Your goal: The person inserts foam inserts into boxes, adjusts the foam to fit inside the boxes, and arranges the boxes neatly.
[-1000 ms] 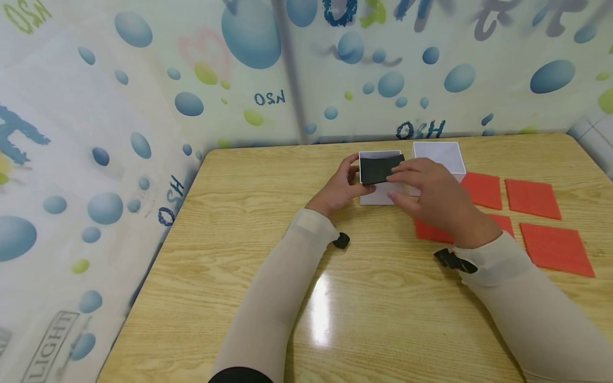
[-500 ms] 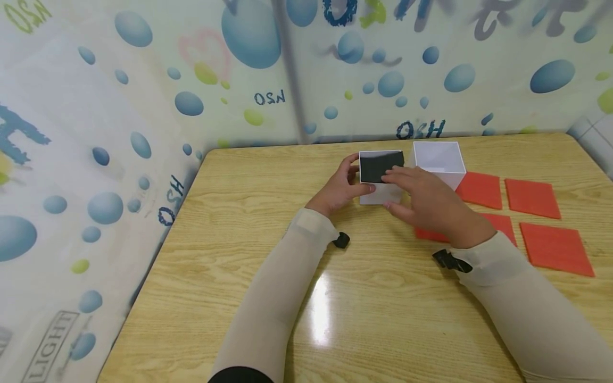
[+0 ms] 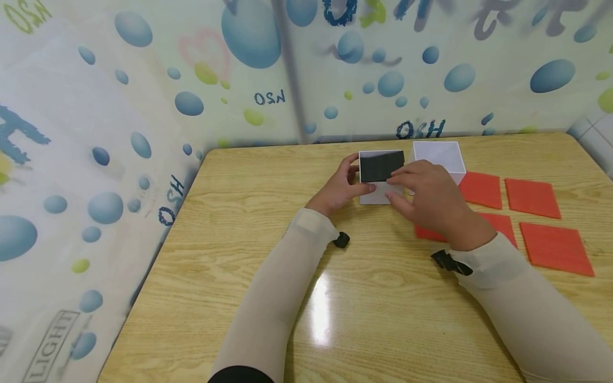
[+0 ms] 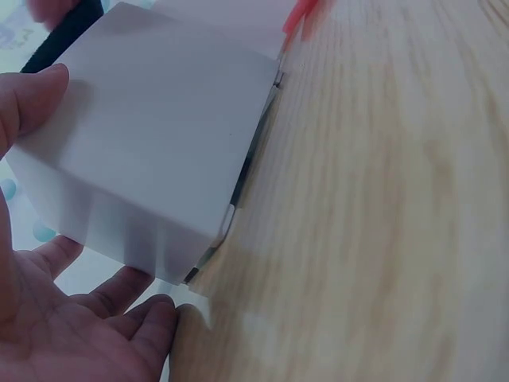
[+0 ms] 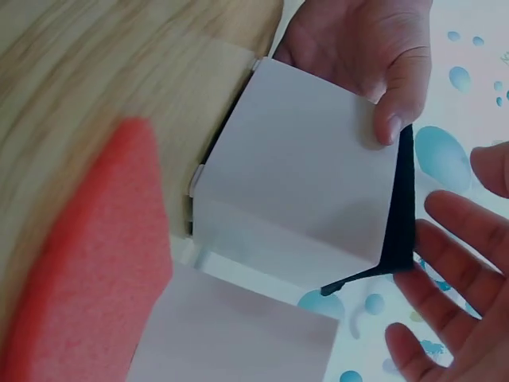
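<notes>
Left fingers (image 4: pixel 119 293) grip white box (image 5: pixel 298 167); right fingers (image 5: pixel 457 259), loosely straightened, touch black sheet (image 3: pixel 380 166) at rim.

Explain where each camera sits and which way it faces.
Head: on the head, facing forward and down at the table; both arms, left fingers and right fingers show.
Left wrist: worn there, facing the gripped white box; left fingers show, right ones barely.
Right wrist: worn there, facing the same box; both sets of fingers show.
Both wrist views share that box and the black sheet.
</notes>
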Demonstrator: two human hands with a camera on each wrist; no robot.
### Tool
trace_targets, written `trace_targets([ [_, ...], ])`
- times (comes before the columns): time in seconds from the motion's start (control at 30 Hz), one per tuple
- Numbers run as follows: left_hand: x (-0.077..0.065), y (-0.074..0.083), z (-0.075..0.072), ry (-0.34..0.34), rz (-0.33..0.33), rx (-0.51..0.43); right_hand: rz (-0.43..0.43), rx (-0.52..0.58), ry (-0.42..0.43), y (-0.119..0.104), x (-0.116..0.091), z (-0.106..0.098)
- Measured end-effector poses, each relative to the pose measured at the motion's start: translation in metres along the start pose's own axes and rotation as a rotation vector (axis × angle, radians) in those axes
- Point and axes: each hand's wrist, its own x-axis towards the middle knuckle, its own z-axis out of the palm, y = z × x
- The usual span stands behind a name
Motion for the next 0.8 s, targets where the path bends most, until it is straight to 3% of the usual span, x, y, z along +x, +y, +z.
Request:
trace_targets([
  [0.23, -0.0004, -0.0003, 0.0, 0.001, -0.002, 0.016, 0.058, -0.013, -0.143, 0.0, 0.0003, -0.0003],
  [0.8, -0.0006, -0.0003, -0.0009, 0.004, -0.02, 0.041, 0.073, -0.021, -0.284, 0.0002, 0.0033, 0.0042],
])
